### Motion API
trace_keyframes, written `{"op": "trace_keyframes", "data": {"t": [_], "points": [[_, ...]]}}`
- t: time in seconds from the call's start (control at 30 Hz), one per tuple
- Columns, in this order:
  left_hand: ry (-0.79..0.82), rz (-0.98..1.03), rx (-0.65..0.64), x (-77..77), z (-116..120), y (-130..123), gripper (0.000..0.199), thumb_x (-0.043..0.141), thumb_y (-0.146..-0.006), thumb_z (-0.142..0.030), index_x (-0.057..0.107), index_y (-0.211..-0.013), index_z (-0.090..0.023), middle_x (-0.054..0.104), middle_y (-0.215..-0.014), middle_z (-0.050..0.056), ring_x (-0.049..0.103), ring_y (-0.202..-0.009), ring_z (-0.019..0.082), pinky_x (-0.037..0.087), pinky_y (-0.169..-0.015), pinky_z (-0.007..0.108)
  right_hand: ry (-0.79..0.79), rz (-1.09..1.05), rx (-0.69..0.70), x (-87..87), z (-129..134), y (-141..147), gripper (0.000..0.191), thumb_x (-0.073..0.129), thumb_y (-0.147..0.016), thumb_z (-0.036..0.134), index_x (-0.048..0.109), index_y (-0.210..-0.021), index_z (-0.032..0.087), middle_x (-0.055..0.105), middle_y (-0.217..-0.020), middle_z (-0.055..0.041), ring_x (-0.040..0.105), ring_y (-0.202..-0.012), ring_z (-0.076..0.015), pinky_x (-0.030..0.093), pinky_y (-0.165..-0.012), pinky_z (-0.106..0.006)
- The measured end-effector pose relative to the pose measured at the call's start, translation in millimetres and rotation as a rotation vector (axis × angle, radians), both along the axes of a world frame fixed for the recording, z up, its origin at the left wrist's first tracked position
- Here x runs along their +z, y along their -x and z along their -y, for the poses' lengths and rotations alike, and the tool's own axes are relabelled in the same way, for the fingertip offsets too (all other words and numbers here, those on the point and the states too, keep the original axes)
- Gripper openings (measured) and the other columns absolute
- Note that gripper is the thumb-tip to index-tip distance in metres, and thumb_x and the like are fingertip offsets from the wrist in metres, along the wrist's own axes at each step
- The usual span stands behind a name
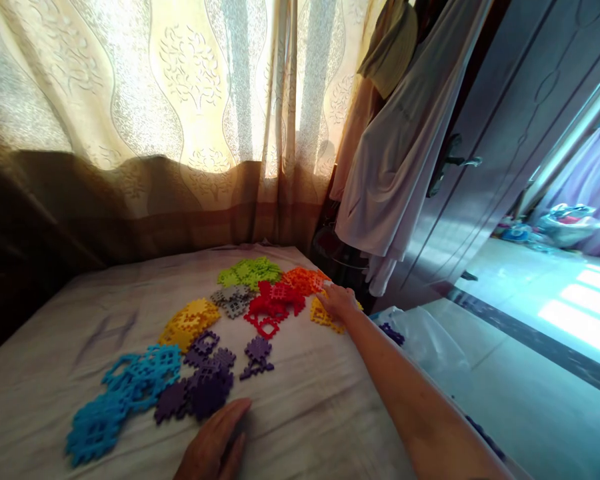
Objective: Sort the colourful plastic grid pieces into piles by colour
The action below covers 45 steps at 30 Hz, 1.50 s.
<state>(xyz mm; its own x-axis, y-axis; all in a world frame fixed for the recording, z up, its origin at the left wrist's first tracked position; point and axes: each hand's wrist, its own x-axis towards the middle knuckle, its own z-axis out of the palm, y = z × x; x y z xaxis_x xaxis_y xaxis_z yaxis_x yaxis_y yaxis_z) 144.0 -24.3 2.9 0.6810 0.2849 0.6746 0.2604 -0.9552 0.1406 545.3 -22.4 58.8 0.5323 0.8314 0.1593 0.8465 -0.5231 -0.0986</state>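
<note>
My right hand [339, 301] reaches out at the right edge of the bed. Its fingertips meet the edge of the orange interlocking plastic tiles [303, 281], and yellow tiles [325, 316] lie beneath it. The fingers are bent and partly hidden, so I cannot see whether they grip a tile. Low in the view, my left hand [213, 443] rests open on the sheet, thumb apart, holding nothing. Just beyond its fingers are dark purple tiles [210, 390]. Red tiles [275, 301] form a heap left of my right hand.
Blue tiles [97, 427], another yellow pile [190, 322], grey tiles [234, 299] and green tiles [250, 272] are spread over the bed sheet [310, 413]. Curtains [195, 100] hang behind. To the right are hanging clothes [390, 160], a door [485, 133] and a clear plastic bag [425, 340].
</note>
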Motion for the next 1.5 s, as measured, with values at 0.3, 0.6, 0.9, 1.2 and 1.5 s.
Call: {"op": "trace_keyframes", "data": {"t": [0.3,0.6,0.9,1.2,1.5], "points": [[0.060,0.026,-0.018,0.6,0.8,0.8,0.037,0.050,-0.093,-0.034,0.052,-0.128,-0.022,0.073,-0.113,0.004,0.069,-0.101,0.012,0.050,-0.092,0.016,-0.140,-0.069,0.076,-36.2,15.2,64.0,0.046,0.047,-0.091,0.041,0.059,-0.129,0.018,0.055,-0.135,-0.0137,0.048,-0.125,-0.0260,0.034,-0.106,-0.038],[0.090,0.004,0.010,0.8,1.7,2.0,0.050,0.051,-0.091,-0.028,0.043,-0.140,-0.025,0.068,-0.124,0.005,0.066,-0.109,0.015,0.051,-0.095,0.020,-0.433,-0.245,0.467,-51.6,23.7,164.8,0.049,0.058,-0.084,0.036,0.057,-0.131,0.022,0.057,-0.132,-0.0139,0.049,-0.123,-0.0293,0.041,-0.106,-0.048],[0.019,-0.004,-0.027,7.5,5.0,-1.1,0.049,0.053,-0.090,-0.027,0.047,-0.138,-0.021,0.068,-0.123,0.008,0.065,-0.112,0.016,0.050,-0.097,0.021,-0.110,-0.033,0.209,-26.1,21.7,72.6,0.036,0.046,-0.093,0.033,0.065,-0.121,0.021,0.058,-0.134,-0.0134,0.046,-0.129,-0.0311,0.028,-0.109,-0.055],[-0.045,-0.105,-0.013,4.9,12.0,0.5,0.051,0.054,-0.087,-0.020,0.048,-0.137,-0.024,0.066,-0.126,0.007,0.059,-0.121,0.019,0.046,-0.104,0.029,0.052,0.022,-0.152,-40.9,57.4,-48.7,0.043,0.034,-0.095,0.030,0.065,-0.124,0.027,0.061,-0.131,-0.0121,0.053,-0.120,-0.0327,0.037,-0.096,-0.058],[0.108,-0.419,-0.033,28.7,-4.4,-82.3,0.064,0.067,-0.078,-0.048,0.048,-0.138,-0.036,0.046,-0.148,0.009,0.041,-0.136,0.035,0.025,-0.110,0.068,-0.273,0.081,0.170,-20.7,-3.9,-3.3,0.038,0.047,-0.089,0.030,0.067,-0.121,0.020,0.062,-0.129,-0.0132,0.054,-0.119,-0.0265,0.039,-0.102,-0.043]]}}
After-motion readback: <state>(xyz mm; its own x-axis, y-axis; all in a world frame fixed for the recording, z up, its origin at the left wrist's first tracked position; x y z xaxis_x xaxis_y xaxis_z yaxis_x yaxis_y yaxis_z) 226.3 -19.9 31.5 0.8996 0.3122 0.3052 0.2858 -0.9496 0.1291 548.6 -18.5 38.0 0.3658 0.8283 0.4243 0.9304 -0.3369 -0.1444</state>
